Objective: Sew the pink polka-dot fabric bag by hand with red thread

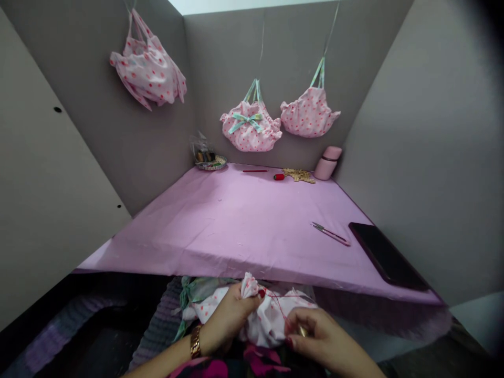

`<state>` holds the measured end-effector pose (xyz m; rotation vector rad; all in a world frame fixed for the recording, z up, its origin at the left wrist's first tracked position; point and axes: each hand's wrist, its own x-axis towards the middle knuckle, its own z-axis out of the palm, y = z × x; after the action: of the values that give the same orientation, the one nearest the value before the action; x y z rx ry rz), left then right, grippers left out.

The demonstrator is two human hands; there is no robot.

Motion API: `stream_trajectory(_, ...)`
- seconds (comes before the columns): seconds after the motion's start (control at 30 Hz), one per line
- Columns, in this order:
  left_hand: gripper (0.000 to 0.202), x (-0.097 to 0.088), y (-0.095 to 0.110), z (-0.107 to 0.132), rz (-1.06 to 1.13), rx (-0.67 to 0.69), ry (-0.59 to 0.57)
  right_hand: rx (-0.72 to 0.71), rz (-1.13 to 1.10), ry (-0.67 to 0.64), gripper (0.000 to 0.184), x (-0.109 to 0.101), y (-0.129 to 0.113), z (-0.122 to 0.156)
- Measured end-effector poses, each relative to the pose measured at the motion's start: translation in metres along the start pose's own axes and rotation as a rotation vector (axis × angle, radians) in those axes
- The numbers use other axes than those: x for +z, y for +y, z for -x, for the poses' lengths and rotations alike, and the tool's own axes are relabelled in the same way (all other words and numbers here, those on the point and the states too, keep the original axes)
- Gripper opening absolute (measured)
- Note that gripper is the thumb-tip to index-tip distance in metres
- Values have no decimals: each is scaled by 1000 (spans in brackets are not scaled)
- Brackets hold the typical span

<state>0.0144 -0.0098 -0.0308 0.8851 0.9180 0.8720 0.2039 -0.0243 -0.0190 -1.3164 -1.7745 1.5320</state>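
Observation:
In my lap, below the table's front edge, lies a white cloth piece with red dots [268, 320] and pale green ties [185, 294]. My left hand [232, 315] is closed on it, pinching a gathered bunch of the cloth between thumb and fingers. Red thread [279, 304] runs from near that pinch across the cloth to my right hand [315, 331]. The right fingers are curled closed round the thread beside the cloth; whether a needle is in them I cannot tell. Something gold-coloured [303, 331] shows at a right finger.
On the pink-covered table [216, 220] lie thread snips [331, 233], a dark tablet or phone [386, 254], a red thread spool [279, 177], a red pencil [254, 170] and a pink flask [328, 164]. Dotted bags [252, 126] hang along the grey partitions [220, 58].

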Motion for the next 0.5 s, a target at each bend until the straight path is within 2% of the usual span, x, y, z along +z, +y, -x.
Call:
stream_trajectory(0.07,13,0,0,0,-14,-8,14,4,17,-55,21,-9,8,6)
stream_trajectory(0.1,13,0,0,0,-21,-13,16,-4,40,-29,24,-16,12,10)
stream_trajectory(0.13,13,0,0,0,-32,-19,17,-15,84,35,25,-25,15,14)
stream_trajectory(0.23,15,0,0,-1,-84,-25,29,24,265,333,24,-50,20,23)
stream_trajectory(0.3,16,0,-1,-1,-105,-28,30,42,339,500,22,-57,18,26)
stream_trajectory(0.4,19,-1,-1,0,-94,-28,28,-39,243,657,20,-52,6,30)
stream_trajectory(0.5,21,-2,-1,0,-68,-23,40,-122,-24,703,39,-49,-6,42)
